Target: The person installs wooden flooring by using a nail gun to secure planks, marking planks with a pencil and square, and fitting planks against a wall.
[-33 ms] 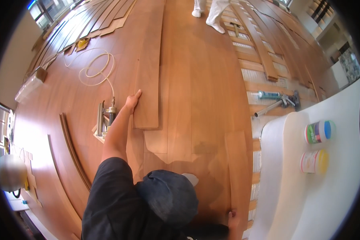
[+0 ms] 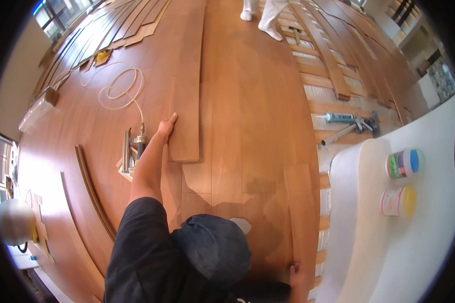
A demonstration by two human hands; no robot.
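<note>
My left hand [image 2: 167, 127] grips the left edge of a long brown floorboard [image 2: 187, 101], close to its near end. This board lies on top of the laid wooden floor, with a shadow along its right side. Low on the right, my right hand [image 2: 295, 273] has its fingers closed at the left edge of a second floorboard [image 2: 301, 202], which lies along the floor's right border. Most of that hand's grip is too small to make out. My denim-covered knee [image 2: 212, 247] is between my arms, and a light toe tip [image 2: 242, 225] shows past it.
A nail gun [image 2: 133, 151] with a coiled air hose [image 2: 121, 83] lies left of my forearm. Narrow strips [image 2: 92, 189] lie further left. On the right are exposed battens [image 2: 321, 108], a caulking gun [image 2: 356, 126] and two tubs [image 2: 402, 164] on a white ledge. Another person's legs [image 2: 273, 20] stand ahead.
</note>
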